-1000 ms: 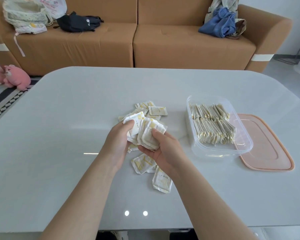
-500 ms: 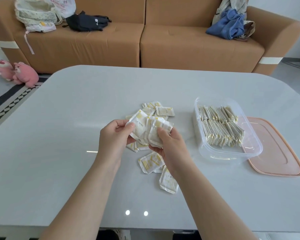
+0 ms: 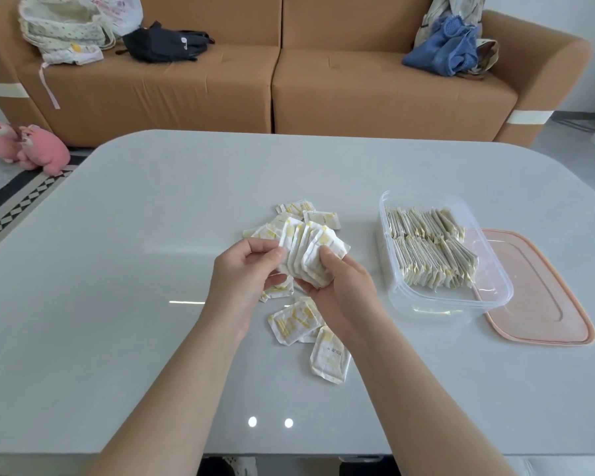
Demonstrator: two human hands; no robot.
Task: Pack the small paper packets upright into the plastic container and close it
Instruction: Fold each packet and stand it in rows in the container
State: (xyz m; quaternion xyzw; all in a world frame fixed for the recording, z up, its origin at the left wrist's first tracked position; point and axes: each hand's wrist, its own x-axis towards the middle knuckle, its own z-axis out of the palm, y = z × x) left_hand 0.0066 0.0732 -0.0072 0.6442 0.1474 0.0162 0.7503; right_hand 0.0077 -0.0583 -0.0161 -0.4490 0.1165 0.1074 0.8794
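Our right hand (image 3: 340, 290) cups a stack of packets (image 3: 310, 249) from below, thumb pressed on the front one, so the white and yellow packets fan out on edge between thumb and fingers. Our left hand (image 3: 244, 269) has its fingers curled in and pinches the fan's left side between thumb and fingertips. Both hands hang just above the middle of the table (image 3: 117, 269), a little toward its near edge.

Under and around the hands lie the loose packets (image 3: 294, 322), flat on the table. A few sit just toward the near edge from our right wrist, and a few more toward the far edge beyond the fan.

Toward the right edge stands the clear container (image 3: 495, 297), open. Inside it the packed packets (image 3: 430, 249) stand on edge in two tight rows (the end nearest us holds none). The pale pink lid (image 3: 543, 304) lies flat next to the container on its right. Its left rim runs behind the container's wall, and we cannot tell whether the two touch.

Beyond the far edge is a brown sofa (image 3: 358, 91) with cloth bags (image 3: 66, 32) and a black bag (image 3: 165, 44) on its left seat and a blue cloth (image 3: 447, 53) on the right. Pink plush toys (image 3: 31, 149) lie on the floor off the far left corner.
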